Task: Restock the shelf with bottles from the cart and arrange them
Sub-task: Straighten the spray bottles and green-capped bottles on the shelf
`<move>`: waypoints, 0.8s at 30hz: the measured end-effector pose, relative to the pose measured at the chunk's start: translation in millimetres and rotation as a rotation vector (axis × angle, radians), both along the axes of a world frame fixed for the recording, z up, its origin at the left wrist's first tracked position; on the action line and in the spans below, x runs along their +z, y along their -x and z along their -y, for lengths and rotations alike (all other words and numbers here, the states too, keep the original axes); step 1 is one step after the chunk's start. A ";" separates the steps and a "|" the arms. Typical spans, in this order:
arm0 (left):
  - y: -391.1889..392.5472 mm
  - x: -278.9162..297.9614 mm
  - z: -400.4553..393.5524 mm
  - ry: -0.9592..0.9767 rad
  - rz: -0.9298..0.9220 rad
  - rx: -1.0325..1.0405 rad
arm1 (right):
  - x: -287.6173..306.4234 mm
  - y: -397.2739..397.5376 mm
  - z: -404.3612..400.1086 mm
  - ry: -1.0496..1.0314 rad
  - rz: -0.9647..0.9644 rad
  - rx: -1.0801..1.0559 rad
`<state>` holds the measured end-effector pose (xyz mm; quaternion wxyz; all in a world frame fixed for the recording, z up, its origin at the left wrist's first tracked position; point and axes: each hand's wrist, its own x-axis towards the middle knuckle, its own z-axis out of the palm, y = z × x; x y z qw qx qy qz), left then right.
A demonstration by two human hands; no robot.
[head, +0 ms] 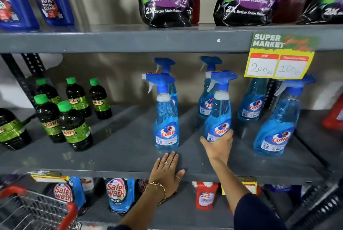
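Left hand (167, 171) flat, fingers spread; right hand (219, 145) gripping.

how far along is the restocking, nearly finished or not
Partly done. Five Colin spray bottles stand on the middle shelf, the front-left one upright. The right hand grips a sixth Colin bottle, tilted, still being placed. The left hand rests flat on the shelf edge. Cart contents can't be seen.

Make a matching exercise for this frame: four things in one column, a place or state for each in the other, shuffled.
Things:
1. right hand
2. left hand
3. price sign
4. green-capped bottles

Places or states:
A. hanging from the upper shelf edge
B. flat on the shelf's front edge
C. gripping a spray bottle's base
D. standing at the shelf's left

Pairs: 1-C, 2-B, 3-A, 4-D
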<state>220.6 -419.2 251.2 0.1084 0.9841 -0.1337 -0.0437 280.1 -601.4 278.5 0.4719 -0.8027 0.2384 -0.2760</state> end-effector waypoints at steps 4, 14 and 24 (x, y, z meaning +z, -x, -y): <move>0.8 1.1 -0.4 0.001 -0.002 -0.007 | -6.1 9.4 -3.2 0.018 -0.010 -0.015; 1.2 3.9 0.0 -0.005 -0.008 -0.005 | -8.8 30.1 -7.9 0.024 -0.022 -0.047; 2.0 4.5 0.5 -0.017 -0.023 -0.007 | -10.5 36.9 -8.4 0.034 0.007 -0.048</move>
